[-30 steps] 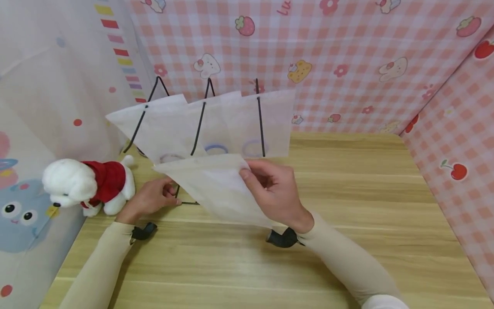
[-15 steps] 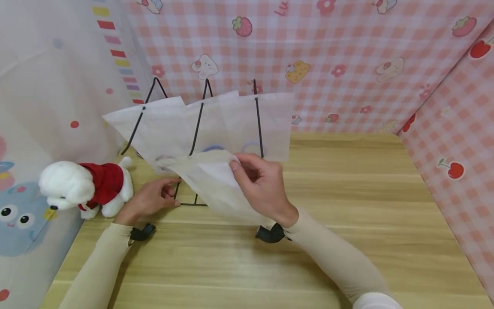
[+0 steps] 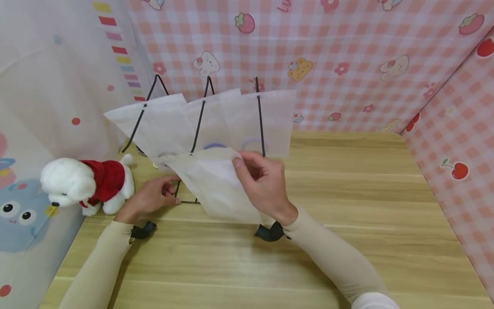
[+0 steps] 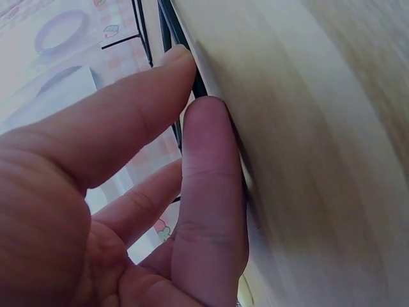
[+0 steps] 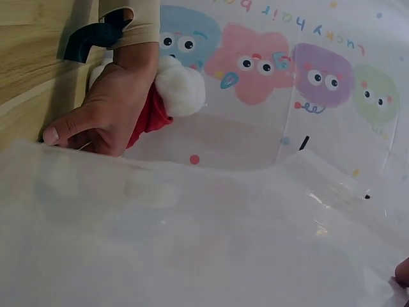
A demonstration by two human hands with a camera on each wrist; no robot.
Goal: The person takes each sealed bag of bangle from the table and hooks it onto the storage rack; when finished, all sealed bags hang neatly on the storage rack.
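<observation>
A black wire rack [image 3: 198, 124] stands on the table, with several translucent frosted bags [image 3: 162, 124] hanging overlapped on its upper wires. A bluish ring-shaped item [image 3: 216, 146] shows faintly through one of them. In the head view my right hand [image 3: 266, 184] pinches the upper right corner of another frosted bag [image 3: 220, 184], held before the rack's lower part. This bag fills the lower right wrist view; whether its left end is attached to the rack cannot be told. With thumb and finger, my left hand [image 3: 154, 195] grips the base wire [image 4: 198, 83] low at the rack's front left corner.
A white plush dog [image 3: 69, 180] in a red top stands left of the left hand. The wooden table [image 3: 366, 206] meets a pink checked backdrop [image 3: 359, 86] behind and on the right. A white printed sheet [image 3: 34, 107] borders the left.
My right hand has moved slightly left and up with the bag, uncovering a little more of the rack's base. The left hand has stayed on the rack's corner.
</observation>
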